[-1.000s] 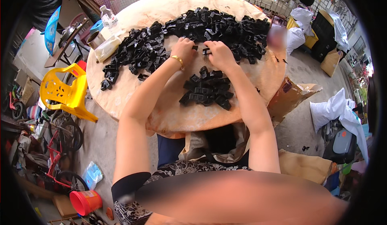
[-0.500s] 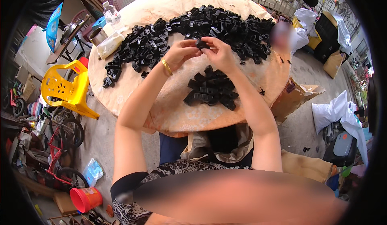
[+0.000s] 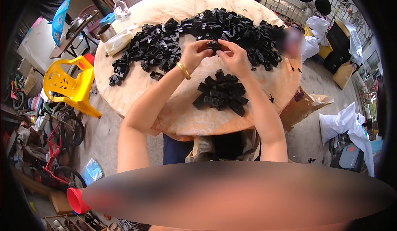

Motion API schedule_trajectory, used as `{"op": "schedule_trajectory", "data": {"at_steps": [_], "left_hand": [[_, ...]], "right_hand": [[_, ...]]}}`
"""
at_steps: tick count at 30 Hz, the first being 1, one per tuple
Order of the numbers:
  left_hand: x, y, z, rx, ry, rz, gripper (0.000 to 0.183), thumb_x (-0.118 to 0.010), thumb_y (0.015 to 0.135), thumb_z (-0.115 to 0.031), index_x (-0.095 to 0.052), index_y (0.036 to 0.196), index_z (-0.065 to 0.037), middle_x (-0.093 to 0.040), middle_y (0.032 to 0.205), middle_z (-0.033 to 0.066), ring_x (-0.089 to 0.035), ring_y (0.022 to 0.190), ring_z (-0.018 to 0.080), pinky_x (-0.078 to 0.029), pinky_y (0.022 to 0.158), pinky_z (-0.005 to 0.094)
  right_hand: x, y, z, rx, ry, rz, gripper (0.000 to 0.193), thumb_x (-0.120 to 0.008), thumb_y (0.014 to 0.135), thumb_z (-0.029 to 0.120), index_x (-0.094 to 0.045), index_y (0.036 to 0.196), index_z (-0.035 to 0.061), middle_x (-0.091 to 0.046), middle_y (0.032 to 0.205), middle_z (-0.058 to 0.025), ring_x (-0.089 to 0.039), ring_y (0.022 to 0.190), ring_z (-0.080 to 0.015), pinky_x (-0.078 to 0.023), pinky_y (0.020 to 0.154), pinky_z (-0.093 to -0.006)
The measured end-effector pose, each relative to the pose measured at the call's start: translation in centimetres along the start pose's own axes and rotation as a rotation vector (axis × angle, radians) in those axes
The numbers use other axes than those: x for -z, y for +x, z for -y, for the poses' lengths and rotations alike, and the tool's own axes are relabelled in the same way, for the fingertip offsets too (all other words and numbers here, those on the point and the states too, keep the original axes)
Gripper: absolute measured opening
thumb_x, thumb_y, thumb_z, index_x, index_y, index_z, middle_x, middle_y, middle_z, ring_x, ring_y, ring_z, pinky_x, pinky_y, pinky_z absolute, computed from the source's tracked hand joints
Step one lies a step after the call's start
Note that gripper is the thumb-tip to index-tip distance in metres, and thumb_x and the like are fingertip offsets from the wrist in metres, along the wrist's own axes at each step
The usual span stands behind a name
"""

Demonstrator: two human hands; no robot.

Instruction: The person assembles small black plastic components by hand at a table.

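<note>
Head cam looks straight down at a round table (image 3: pixel 136 86) with a worn, pale orange top. Both hands are up over the middle of it: the left hand (image 3: pixel 193 56), with a gold bangle (image 3: pixel 183 70) on the wrist, and the right hand (image 3: pixel 236 56) are pinched from either side onto one small black plastic part (image 3: pixel 216 46), fingers curled around it, so both are closed on that same piece and it sits just above the tabletop between them. Right below the hands, nearer the person, is a small pile of black parts (image 3: pixel 221 93) lying on the table. Further out, a much bigger heap of black parts (image 3: pixel 198 38) curves across the far half, from the left edge round to the right. On the far left of the table there's a clear water bottle (image 3: pixel 120 8), a metal cup (image 3: pixel 106 32) and a whitish bag (image 3: pixel 118 43) next to each other, just beside the big heap. Off the table on the left stands a yellow plastic chair (image 3: pixel 68 84), with a red bicycle (image 3: pixel 51 156) lower down and a red cup (image 3: pixel 74 200) on the ground near the bottom edge. On the right side, a white sack (image 3: pixel 345 127) lies on the floor, well apart from the table.
</note>
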State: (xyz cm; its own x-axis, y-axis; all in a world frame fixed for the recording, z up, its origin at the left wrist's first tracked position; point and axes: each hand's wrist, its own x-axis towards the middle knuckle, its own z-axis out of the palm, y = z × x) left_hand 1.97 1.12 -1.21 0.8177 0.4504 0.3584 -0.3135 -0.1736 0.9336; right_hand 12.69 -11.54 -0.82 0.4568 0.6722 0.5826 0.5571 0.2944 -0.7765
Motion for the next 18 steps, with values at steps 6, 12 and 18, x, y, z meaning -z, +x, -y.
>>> {"op": "schedule_trajectory", "data": {"at_steps": [6, 12, 18], "left_hand": [[0.1, 0.0, -0.8, 0.183, -0.283, 0.079, 0.034, -0.054, 0.081, -0.001, -0.047, 0.114, 0.005, -0.056, 0.104, 0.0113, -0.058, 0.088, 0.0173, -0.049, 0.081, 0.0285], [0.3, 0.2, -0.1, 0.093, -0.084, 0.057, 0.034, -0.054, 0.082, -0.001, -0.047, 0.115, 0.004, -0.056, 0.102, 0.0099, -0.058, 0.087, 0.0157, -0.050, 0.079, 0.0278], [-1.2, -0.8, -0.3, 0.219, -0.434, 0.019, 0.037, -0.056, 0.083, -0.007, -0.046, 0.117, 0.001, -0.054, 0.103, 0.0047, -0.055, 0.092, 0.0128, -0.046, 0.084, 0.0250]], "right_hand": [[0.1, 0.3, -0.7, -0.099, 0.231, -0.047, 0.030, -0.063, 0.074, 0.002, -0.057, 0.104, -0.0033, -0.062, 0.083, -0.0070, -0.058, 0.075, -0.0092, -0.049, 0.064, -0.0210], [-0.3, -0.1, 0.8, 0.129, -0.098, -0.038, 0.030, -0.062, 0.073, 0.000, -0.058, 0.102, 0.0000, -0.062, 0.087, -0.0092, -0.060, 0.071, -0.0131, -0.050, 0.063, -0.0221], [-0.1, 0.0, 1.9, 0.316, -0.446, -0.056, 0.032, -0.066, 0.065, 0.001, -0.061, 0.097, 0.0051, -0.060, 0.088, -0.0118, -0.058, 0.081, -0.0241, -0.048, 0.069, -0.0293]]}}
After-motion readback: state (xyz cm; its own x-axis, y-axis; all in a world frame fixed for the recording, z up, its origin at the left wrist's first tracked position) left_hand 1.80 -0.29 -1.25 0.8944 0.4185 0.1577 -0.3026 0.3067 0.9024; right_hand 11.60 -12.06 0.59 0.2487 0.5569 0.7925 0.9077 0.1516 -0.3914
